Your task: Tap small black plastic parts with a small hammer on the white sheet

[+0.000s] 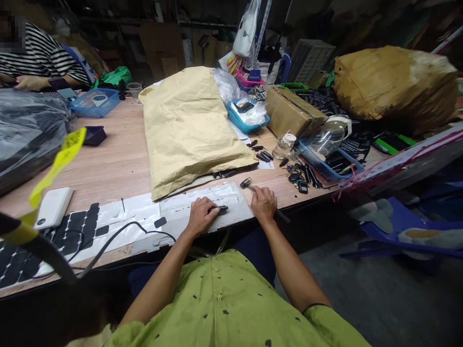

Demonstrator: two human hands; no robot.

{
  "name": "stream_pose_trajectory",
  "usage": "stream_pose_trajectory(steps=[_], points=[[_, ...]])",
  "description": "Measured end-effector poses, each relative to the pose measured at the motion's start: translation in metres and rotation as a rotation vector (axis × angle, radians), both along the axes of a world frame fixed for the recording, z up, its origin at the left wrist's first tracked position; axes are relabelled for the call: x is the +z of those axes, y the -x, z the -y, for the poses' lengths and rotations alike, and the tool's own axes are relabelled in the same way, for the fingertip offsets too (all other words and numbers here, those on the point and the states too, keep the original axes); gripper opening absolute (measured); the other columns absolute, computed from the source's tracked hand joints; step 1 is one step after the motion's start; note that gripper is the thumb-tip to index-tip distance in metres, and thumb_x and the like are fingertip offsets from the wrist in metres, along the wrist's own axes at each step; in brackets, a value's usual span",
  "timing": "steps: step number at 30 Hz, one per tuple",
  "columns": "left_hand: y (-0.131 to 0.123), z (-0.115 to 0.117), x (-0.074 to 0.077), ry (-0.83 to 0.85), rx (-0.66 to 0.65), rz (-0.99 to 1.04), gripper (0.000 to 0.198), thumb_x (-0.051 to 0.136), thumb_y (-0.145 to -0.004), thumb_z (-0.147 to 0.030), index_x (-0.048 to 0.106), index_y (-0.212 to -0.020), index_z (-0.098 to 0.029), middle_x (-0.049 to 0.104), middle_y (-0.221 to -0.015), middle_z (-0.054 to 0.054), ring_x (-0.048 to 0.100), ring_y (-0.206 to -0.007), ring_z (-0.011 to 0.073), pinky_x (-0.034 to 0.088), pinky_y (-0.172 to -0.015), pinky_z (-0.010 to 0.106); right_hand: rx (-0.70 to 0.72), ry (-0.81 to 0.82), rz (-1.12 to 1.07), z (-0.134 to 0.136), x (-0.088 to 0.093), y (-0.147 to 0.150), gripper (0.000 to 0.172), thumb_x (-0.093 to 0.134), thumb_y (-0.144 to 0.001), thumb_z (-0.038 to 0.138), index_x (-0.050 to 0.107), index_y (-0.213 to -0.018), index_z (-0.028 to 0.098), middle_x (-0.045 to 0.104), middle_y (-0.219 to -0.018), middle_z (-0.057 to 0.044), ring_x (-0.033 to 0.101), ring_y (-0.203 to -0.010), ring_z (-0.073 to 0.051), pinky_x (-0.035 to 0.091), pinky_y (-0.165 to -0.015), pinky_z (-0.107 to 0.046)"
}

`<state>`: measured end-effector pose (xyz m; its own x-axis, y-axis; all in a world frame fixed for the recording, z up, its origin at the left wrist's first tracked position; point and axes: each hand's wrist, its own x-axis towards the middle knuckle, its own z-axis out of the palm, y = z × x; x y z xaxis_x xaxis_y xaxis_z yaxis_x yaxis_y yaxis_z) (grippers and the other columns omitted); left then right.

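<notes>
Low over the table's front edge, my right hand (264,205) is closed round the handle of a small hammer (246,183), whose head with a yellowish face points up and left. My left hand (202,215) pinches a small black piece (219,208) against a white board (237,205) that lies along the edge. What exactly the black piece is, I cannot make out. Just behind the board rests a large tan paper sack (191,130), with several black parts (224,173) showing under its lower edge.
Black pieces (265,156), keys and fobs (302,186) and a blue basket (321,164) sit to the right, near a jar (284,146). Left are dark panels (75,229), a white device (54,207) and a cable (119,230). A person in stripes (50,53) sits across.
</notes>
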<state>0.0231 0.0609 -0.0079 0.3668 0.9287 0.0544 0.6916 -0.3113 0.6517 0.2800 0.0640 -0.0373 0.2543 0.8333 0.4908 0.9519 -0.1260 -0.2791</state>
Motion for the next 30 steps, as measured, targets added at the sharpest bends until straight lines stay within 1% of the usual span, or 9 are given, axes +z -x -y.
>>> stream_pose_trajectory(steps=[3, 6, 10, 12, 14, 18, 24, 27, 30], points=[[0.013, 0.011, 0.002, -0.008, -0.196, 0.003, 0.017, 0.071, -0.085, -0.042, 0.081, -0.091, -0.029, 0.069, -0.114, 0.006, 0.056, -0.108, 0.0274, 0.042, -0.099, 0.045, 0.001, -0.004, 0.012, -0.001, -0.001, 0.0, 0.032, 0.056, -0.089, 0.012, 0.076, -0.111, 0.025, 0.061, -0.093, -0.007, 0.047, -0.087, -0.022, 0.03, -0.074, -0.032], [0.025, 0.028, 0.005, -0.011, -0.336, -0.033, 0.015, 0.083, -0.074, -0.037, 0.082, -0.088, -0.032, 0.06, -0.14, 0.003, 0.048, -0.129, 0.0341, 0.036, -0.11, 0.052, -0.003, -0.002, 0.023, -0.001, -0.002, 0.001, 0.032, 0.056, -0.089, 0.012, 0.075, -0.111, 0.025, 0.06, -0.092, -0.007, 0.046, -0.087, -0.022, 0.03, -0.074, -0.032], [0.032, 0.048, 0.009, -0.023, -0.367, -0.105, 0.028, 0.089, -0.062, -0.03, 0.082, -0.089, -0.033, 0.049, -0.156, 0.002, 0.036, -0.142, 0.0417, 0.03, -0.116, 0.06, -0.008, 0.002, 0.033, -0.001, -0.002, 0.002, 0.032, 0.055, -0.089, 0.012, 0.075, -0.111, 0.024, 0.059, -0.092, -0.007, 0.045, -0.087, -0.022, 0.029, -0.074, -0.032], [0.032, 0.048, 0.01, -0.018, -0.345, -0.075, 0.031, 0.088, -0.063, -0.034, 0.081, -0.093, -0.032, 0.053, -0.153, 0.004, 0.04, -0.141, 0.0411, 0.034, -0.115, 0.059, -0.011, 0.002, 0.033, 0.0, -0.002, 0.003, 0.032, 0.056, -0.088, 0.012, 0.075, -0.111, 0.024, 0.059, -0.091, -0.007, 0.044, -0.086, -0.022, 0.028, -0.073, -0.032], [0.028, 0.039, 0.012, -0.017, -0.257, -0.01, 0.028, 0.082, -0.072, -0.041, 0.08, -0.098, -0.03, 0.065, -0.137, 0.008, 0.052, -0.129, 0.0358, 0.043, -0.108, 0.054, -0.018, 0.0, 0.034, 0.0, -0.002, 0.004, 0.031, 0.056, -0.089, 0.012, 0.075, -0.111, 0.024, 0.059, -0.092, -0.007, 0.044, -0.086, -0.022, 0.028, -0.073, -0.032], [0.008, -0.011, 0.015, -0.084, 0.113, 0.049, 0.027, 0.064, -0.088, -0.044, 0.079, -0.098, -0.024, 0.074, -0.099, 0.009, 0.066, -0.098, 0.0267, 0.053, -0.092, 0.042, -0.025, 0.0, 0.036, -0.001, -0.002, 0.005, 0.031, 0.057, -0.088, 0.012, 0.075, -0.11, 0.024, 0.06, -0.092, -0.007, 0.045, -0.087, -0.022, 0.027, -0.073, -0.032], [-0.036, -0.091, 0.025, 0.024, 0.46, -0.146, 0.037, 0.059, -0.089, -0.046, 0.081, -0.1, -0.018, 0.076, -0.102, 0.014, 0.069, -0.101, 0.0318, 0.053, -0.085, 0.039, -0.035, 0.01, 0.049, -0.001, -0.003, 0.008, 0.03, 0.058, -0.088, 0.012, 0.075, -0.109, 0.025, 0.06, -0.092, -0.006, 0.045, -0.087, -0.022, 0.027, -0.073, -0.032], [-0.048, -0.107, 0.029, 0.104, 0.584, -0.199, 0.038, 0.062, -0.087, -0.046, 0.081, -0.105, -0.019, 0.077, -0.109, 0.016, 0.068, -0.109, 0.0356, 0.052, -0.085, 0.04, -0.035, 0.015, 0.049, -0.001, -0.002, 0.01, 0.03, 0.057, -0.088, 0.013, 0.075, -0.109, 0.026, 0.06, -0.091, -0.006, 0.045, -0.087, -0.022, 0.028, -0.072, -0.032], [-0.046, -0.111, 0.03, 0.151, 0.617, -0.146, 0.032, 0.065, -0.085, -0.041, 0.08, -0.105, -0.023, 0.078, -0.108, 0.013, 0.069, -0.107, 0.0338, 0.051, -0.081, 0.038, -0.025, 0.016, 0.034, 0.0, 0.0, 0.012, 0.031, 0.056, -0.089, 0.013, 0.075, -0.11, 0.026, 0.06, -0.092, -0.007, 0.045, -0.087, -0.022, 0.029, -0.072, -0.033]])
